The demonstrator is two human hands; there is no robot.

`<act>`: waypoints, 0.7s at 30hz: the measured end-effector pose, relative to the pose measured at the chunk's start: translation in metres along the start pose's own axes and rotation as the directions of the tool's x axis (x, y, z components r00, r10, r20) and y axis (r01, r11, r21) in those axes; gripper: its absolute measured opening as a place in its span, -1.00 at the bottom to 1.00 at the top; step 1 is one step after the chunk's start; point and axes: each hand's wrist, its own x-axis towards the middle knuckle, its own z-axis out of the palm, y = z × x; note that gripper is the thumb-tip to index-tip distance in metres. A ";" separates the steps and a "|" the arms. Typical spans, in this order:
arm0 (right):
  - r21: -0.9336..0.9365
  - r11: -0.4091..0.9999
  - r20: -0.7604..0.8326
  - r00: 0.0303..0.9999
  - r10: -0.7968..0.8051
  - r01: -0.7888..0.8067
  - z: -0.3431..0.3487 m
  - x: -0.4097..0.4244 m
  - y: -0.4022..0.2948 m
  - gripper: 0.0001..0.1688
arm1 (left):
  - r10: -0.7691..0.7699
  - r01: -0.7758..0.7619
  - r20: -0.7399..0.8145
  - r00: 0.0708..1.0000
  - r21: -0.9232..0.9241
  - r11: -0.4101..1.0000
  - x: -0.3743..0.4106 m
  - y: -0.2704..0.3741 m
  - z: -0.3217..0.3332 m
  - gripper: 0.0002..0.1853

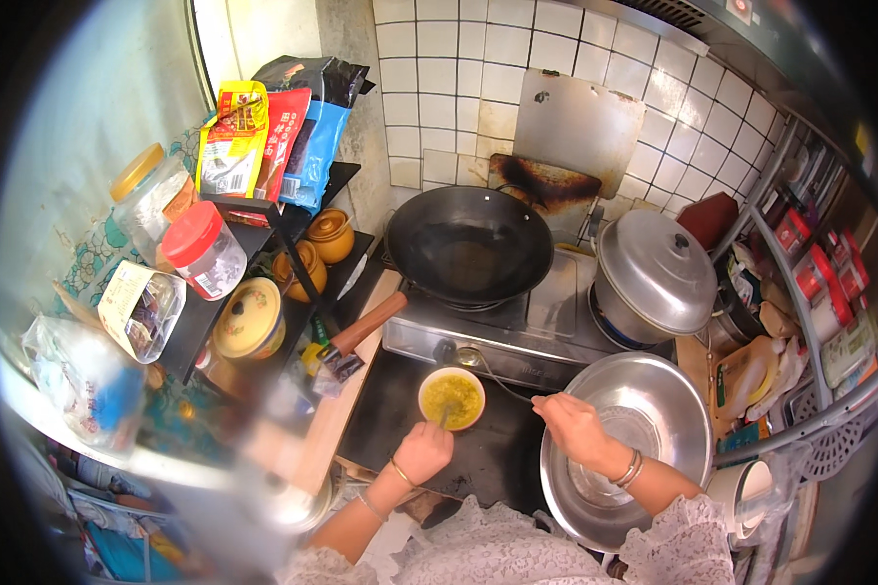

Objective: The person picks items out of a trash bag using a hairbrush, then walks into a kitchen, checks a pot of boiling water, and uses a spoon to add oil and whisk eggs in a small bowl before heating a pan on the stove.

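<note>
My left hand (424, 452) grips the handle of a utensil (445, 418) whose far end dips into a small bowl (422, 387). Yellow liquid with bits in it, resembling beaten egg (459, 391), fills much of that bowl, which rests on the dark counter. My right hand (576, 433) is raised over the left part of a wide stainless steel basin (691, 431). Its fingers pinch the end of a long thin-handled spoon (499, 380). The spoon's head lies in front of the stove's front panel, up and right of the bowl.
A black wok (468, 241) sits on the left burner of the gas stove (424, 336), a lidded aluminium pot (655, 274) on the right. A wooden-handled tool (369, 322) juts from the left shelf (263, 234), which holds jars and packets. A rack (790, 270) stands at right.
</note>
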 end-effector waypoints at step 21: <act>0.135 0.948 -0.264 0.912 0.314 -0.288 -0.023 0.079 0.038 -0.94 | -0.094 0.093 -0.052 0.994 -0.020 0.995 -0.007 -0.001 0.002 -0.93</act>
